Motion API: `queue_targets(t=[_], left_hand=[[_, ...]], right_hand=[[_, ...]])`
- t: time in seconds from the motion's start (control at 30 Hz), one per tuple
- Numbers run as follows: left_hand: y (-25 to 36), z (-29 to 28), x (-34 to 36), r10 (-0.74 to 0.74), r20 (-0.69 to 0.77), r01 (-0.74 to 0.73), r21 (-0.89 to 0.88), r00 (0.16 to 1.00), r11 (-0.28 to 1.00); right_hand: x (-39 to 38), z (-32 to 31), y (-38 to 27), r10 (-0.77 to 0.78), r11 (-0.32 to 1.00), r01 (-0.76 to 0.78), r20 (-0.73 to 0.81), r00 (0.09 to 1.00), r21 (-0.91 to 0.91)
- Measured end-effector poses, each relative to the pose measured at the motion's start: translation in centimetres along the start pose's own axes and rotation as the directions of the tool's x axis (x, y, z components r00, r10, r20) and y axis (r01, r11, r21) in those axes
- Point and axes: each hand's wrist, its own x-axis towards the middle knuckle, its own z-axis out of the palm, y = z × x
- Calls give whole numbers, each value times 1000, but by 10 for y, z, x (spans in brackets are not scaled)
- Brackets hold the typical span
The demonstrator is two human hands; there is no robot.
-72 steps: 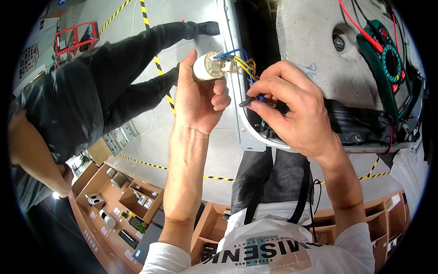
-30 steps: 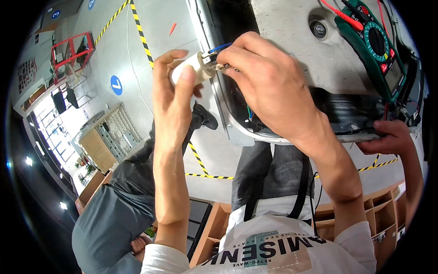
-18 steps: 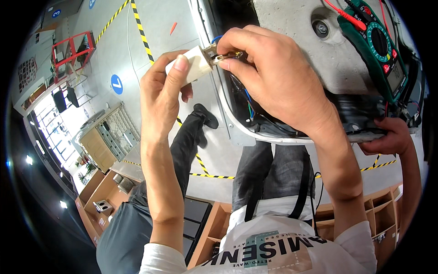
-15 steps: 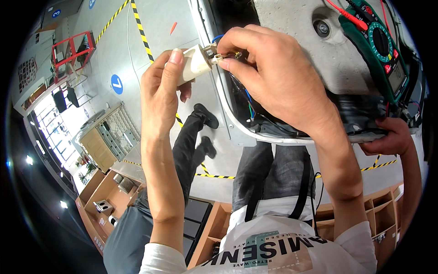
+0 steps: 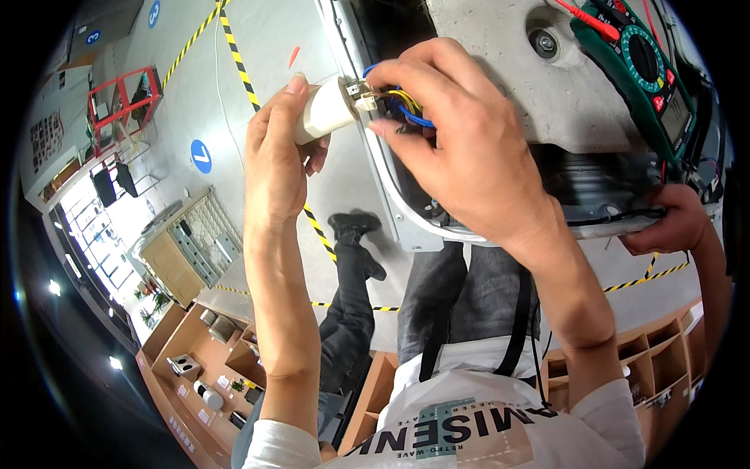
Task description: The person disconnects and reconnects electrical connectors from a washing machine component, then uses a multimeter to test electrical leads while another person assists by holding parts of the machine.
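My left hand (image 5: pixel 275 148) is closed round a white cylinder (image 5: pixel 326 112) that looks like a capacitor, its terminal end turned to the right. A small pale plug (image 5: pixel 365 102) sits at that end, with yellow and blue wires (image 5: pixel 406 103) running from it behind my right fingers. My right hand (image 5: pixel 476 137) hovers beside the terminals, thumb and forefinger parted. Both hands are over the edge of an opened machine housing (image 5: pixel 391 184). Inside it lies a grey concrete block (image 5: pixel 500 70) with a recessed bolt (image 5: pixel 544 44).
A green multimeter (image 5: pixel 637 70) with red leads rests on the machine at the right. Another person's hand (image 5: pixel 676 219) grips the housing's near right edge. A person's legs (image 5: pixel 351 270) are at my left. Wooden shelving (image 5: pixel 187 336) stands at lower left; a red frame (image 5: pixel 125 105) stands farther off.
My right thumb and forefinger have parted from their pinch at the plug, baring more of the wires. The other person's legs at left have shifted.
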Motion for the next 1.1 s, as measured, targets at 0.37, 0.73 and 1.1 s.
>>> queue_targets(t=[0.37, 0.73, 1.1], left_hand=[[-6, 0, -6, 4, -93, -6, -16, 996, 1000], [-9, -9, -6, 31, -11, -31, 46, 999, 998], [-4, -9, -6, 55, 54, -56, 20, 997, 998]], right_hand=[[-105, -40, -19, 46, 981, -43, 8, 999, -188], [-102, -181, -14, 116, 566, -303, -290, 950, -767], [-79, -204, 34, 539, 553, -608, -312, 782, -569]])
